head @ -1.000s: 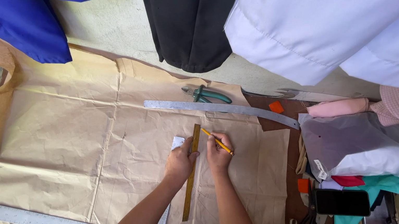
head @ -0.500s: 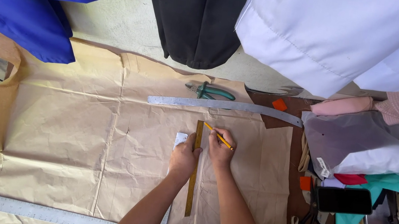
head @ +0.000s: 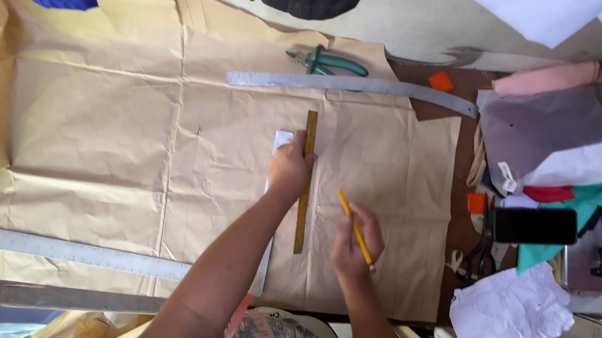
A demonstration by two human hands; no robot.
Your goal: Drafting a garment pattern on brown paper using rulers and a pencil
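Brown pattern paper covers the table. A narrow wooden ruler lies lengthwise on it. My left hand presses down on the ruler's upper half, next to a small white slip. My right hand is just right of the ruler's lower end and grips a yellow pencil, its tip pointing up and left over the paper.
A curved metal ruler and green-handled shears lie at the paper's far edge. A long steel ruler lies at the near left. Fabric pieces, a dark phone and white cloth crowd the right side. Garments hang overhead.
My right hand has moved with the pencil from the ruler's far end down toward its near end. The left hand still holds the ruler. The camera view has tilted down.
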